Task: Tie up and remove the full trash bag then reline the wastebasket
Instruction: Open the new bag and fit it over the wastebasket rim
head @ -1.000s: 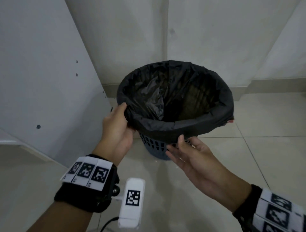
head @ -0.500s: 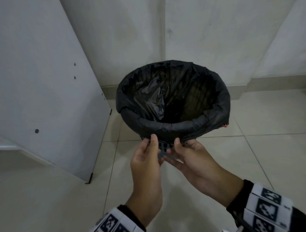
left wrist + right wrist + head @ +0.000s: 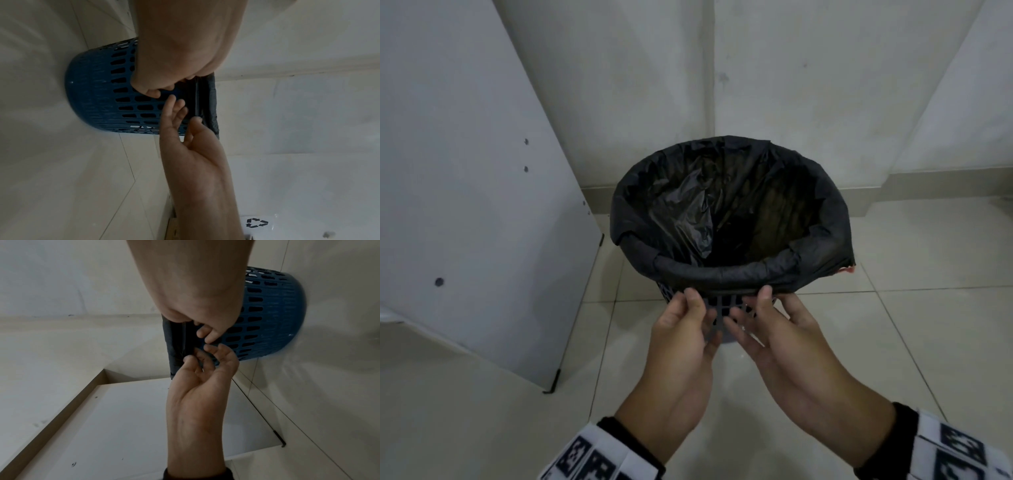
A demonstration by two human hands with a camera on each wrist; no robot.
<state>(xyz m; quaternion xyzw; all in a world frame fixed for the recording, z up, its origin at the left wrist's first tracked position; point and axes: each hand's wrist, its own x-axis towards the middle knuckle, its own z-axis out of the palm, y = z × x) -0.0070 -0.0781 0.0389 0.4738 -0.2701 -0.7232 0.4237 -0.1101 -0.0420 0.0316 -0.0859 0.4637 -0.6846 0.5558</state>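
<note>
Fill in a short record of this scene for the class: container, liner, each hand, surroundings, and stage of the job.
container: blue slotted wastebasket standing on a tiled floor
liner: black trash bag, open, its edge folded over the rim
left hand: at the near rim, fingers curled just below the bag's fold; grip not clear
right hand: beside the left, thumb at the fold, fingers spread on the basket wall
surroundings: white panel leaning to the left, wall behind
stage: bag not tied, still in the basket

A blue slotted wastebasket point(image 3: 722, 308) stands upright on the tiled floor point(image 3: 893, 342), centre frame. A black trash bag point(image 3: 722, 222) lines it, mouth open, edge rolled over the rim, looser at 3 o'clock.
</note>
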